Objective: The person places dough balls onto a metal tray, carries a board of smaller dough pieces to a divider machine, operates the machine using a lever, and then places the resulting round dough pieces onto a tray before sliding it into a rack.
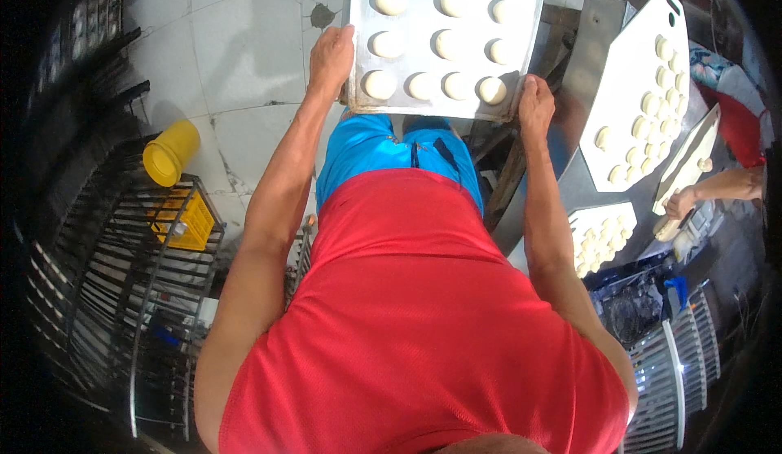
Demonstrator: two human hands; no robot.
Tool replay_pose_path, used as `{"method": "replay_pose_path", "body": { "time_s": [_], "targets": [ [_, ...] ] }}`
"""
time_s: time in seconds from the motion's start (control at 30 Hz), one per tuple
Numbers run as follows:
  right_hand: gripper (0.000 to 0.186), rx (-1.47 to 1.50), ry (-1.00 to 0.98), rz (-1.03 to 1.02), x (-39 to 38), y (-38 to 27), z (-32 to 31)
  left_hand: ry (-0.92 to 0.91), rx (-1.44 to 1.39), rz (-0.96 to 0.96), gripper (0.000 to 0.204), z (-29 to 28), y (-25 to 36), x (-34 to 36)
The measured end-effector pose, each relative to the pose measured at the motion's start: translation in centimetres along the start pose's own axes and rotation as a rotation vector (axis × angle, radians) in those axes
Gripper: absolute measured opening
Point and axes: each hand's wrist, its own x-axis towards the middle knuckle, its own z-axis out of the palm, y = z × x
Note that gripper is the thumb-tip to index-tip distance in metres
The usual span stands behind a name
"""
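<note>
In front of me I carry a metal baking tray (415,110) by its two sides. Rows of round, pale dough balls (445,44) sit spaced apart on it; the tray's far end runs out of the picture. My left hand (331,59) is closed on the left edge near the closest corner. On the opposite edge, my right hand (535,105) grips close to the near right corner. The fingers of both hands are partly hidden beneath the tray.
To the right, a worktable holds a white board (607,120) with dough pieces and a smaller board (580,219) of dough. A co-worker's hand (679,203) works there. On my left stand a yellow bucket (167,157), a yellow crate (191,219) and a metal rack (142,291).
</note>
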Motion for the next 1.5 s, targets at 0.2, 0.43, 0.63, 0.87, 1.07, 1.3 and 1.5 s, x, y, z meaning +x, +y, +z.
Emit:
{"method": "replay_pose_path", "body": {
  "time_s": [0.2,0.43,0.63,0.87,1.07,1.3,1.5],
  "targets": [
    [0.049,0.217,-0.035,0.029,-2.1,-0.9,-0.1,0.065,-0.227,-0.045,0.052,0.6,-0.2,-2.8],
    [0.060,0.275,0.003,-0.122,-5.9,-4.4,-3.0,0.357,-0.465,0.114,0.043,-0.7,-2.7,-10.4],
    [0.077,0.104,-0.103,-0.303,-8.7,-12.4,-3.4,0.630,-0.586,0.107,0.041,-5.8,-5.4,-17.8],
    [0.061,0.187,-0.224,-0.632,-17.0,-21.5,4.4,0.937,-0.534,0.071,0.029,-12.9,-16.4,-23.6],
    [0.052,0.083,-0.359,-0.848,-27.9,-30.0,13.8,1.067,-0.762,-0.096,0.035,-22.1,-24.8,-30.0],
    [0.051,0.185,-0.880,-1.082,-38.6,-40.5,19.9,1.237,-1.250,-0.039,0.021,-33.2,-33.1,-36.2],
    [0.040,0.324,-0.959,-1.296,-49.3,-52.6,25.0,1.306,-1.279,0.027,0.026,-44.8,-39.4,-38.9]
  ]
}}
